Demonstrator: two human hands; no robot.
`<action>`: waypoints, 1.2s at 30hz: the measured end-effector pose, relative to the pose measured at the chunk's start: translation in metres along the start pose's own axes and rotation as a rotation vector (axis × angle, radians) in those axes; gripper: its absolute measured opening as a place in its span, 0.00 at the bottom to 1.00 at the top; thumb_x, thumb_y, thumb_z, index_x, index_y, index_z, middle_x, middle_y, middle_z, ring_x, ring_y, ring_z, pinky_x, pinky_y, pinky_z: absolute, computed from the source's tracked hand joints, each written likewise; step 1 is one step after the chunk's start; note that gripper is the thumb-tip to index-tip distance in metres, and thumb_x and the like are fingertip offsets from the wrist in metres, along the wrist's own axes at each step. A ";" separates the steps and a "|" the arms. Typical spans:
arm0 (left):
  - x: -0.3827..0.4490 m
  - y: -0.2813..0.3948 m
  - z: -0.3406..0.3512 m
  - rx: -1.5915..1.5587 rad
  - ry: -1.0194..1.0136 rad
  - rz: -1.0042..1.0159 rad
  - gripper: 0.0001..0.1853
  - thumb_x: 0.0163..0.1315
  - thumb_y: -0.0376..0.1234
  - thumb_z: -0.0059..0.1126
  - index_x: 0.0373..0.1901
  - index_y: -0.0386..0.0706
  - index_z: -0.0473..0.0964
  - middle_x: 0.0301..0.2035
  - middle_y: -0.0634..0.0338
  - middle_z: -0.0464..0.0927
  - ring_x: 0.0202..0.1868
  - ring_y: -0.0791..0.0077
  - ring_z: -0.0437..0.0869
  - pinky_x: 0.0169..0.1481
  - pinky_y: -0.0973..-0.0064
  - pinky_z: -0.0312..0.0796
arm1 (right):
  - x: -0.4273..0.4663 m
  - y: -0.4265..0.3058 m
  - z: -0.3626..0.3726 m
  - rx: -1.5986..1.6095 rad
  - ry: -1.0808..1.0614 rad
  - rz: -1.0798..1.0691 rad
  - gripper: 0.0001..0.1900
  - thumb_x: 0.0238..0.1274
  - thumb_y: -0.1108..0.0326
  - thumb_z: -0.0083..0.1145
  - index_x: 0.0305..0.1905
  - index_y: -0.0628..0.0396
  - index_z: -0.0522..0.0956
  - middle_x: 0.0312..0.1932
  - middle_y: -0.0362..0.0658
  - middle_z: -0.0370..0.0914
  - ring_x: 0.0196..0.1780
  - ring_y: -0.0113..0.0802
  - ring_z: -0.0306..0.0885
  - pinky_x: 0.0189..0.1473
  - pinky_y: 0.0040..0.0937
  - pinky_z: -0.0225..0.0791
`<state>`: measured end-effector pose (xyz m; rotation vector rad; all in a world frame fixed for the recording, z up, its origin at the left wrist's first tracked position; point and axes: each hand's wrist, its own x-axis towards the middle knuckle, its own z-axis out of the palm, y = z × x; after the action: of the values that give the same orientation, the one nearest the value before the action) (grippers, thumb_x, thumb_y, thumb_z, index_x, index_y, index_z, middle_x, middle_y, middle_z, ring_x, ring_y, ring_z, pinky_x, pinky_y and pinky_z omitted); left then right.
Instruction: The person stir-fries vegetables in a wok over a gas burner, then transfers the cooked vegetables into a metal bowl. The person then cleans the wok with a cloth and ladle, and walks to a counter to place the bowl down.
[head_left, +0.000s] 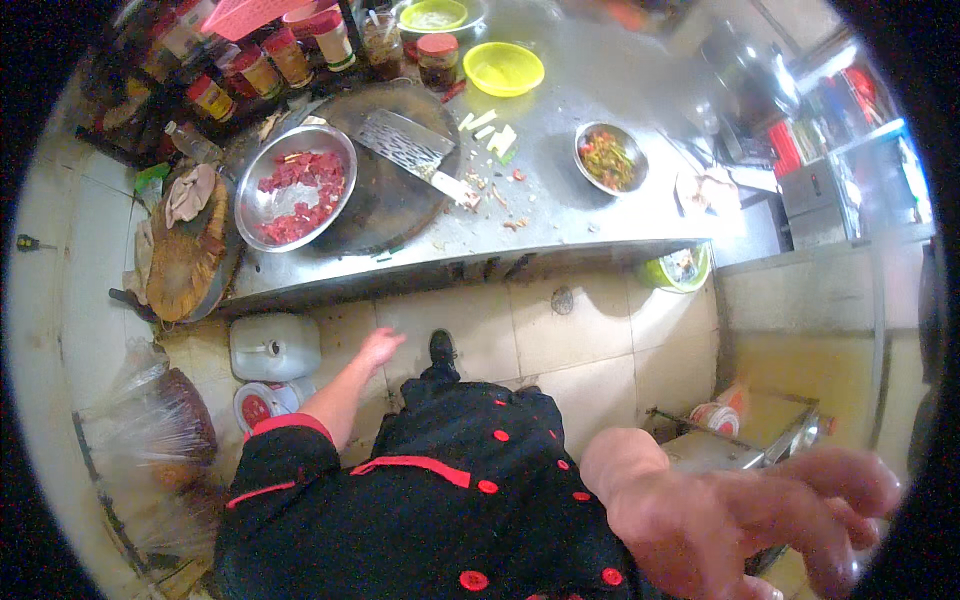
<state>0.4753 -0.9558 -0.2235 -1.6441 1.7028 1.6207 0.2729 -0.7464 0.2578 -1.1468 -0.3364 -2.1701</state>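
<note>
My left hand (381, 346) hangs over the tiled floor in front of the steel counter (420, 259), with nothing in it. Large and close to the camera at the lower right, my right hand (750, 510) is raised with its fingers spread and bent, holding nothing. On the counter a cleaver (409, 142) with a pale handle lies across a round chopping block (375, 214). A steel bowl of cut raw red meat (307, 176) rests partly over the block's left side. Farther right stands a smaller steel bowl of chopped peppers (609, 159). Pale cut vegetable pieces (501, 140) lie beside the block.
Jars with red lids (437, 60) and a yellow plastic basket (504, 69) stand at the back. A second wooden block (184, 262) is at the left. Below it are a white plastic jug (274, 346) and a bucket (262, 407). A green bin (679, 268) stands under the counter's right end.
</note>
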 end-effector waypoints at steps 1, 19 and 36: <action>0.010 0.019 0.005 0.001 -0.044 0.075 0.32 0.54 0.42 0.58 0.58 0.37 0.63 0.48 0.52 0.74 0.48 0.62 0.76 0.53 0.67 0.68 | 0.004 0.006 -0.004 -0.030 0.077 0.023 0.20 0.54 0.64 0.56 0.52 0.58 0.71 0.63 0.49 0.53 0.62 0.38 0.62 0.48 0.41 0.76; 0.091 0.151 0.155 -0.255 0.221 0.470 0.35 0.44 0.53 0.60 0.51 0.41 0.69 0.50 0.48 0.71 0.51 0.56 0.73 0.52 0.66 0.65 | 0.000 0.013 -0.203 -1.003 0.277 1.314 0.26 0.56 0.70 0.54 0.60 0.62 0.62 0.49 0.48 0.69 0.42 0.30 0.75 0.42 0.27 0.69; -0.191 -0.126 0.160 -0.527 0.917 -0.534 0.33 0.44 0.55 0.59 0.39 0.34 0.74 0.39 0.41 0.76 0.45 0.47 0.76 0.49 0.58 0.67 | -0.159 0.221 -0.294 -0.418 0.698 1.730 0.24 0.62 0.50 0.47 0.49 0.63 0.66 0.41 0.60 0.74 0.39 0.47 0.76 0.35 0.37 0.73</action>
<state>0.5627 -0.6930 -0.1888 -3.0958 0.9154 1.1452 0.2928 -0.9915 -0.0582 -0.3450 1.0766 -0.8494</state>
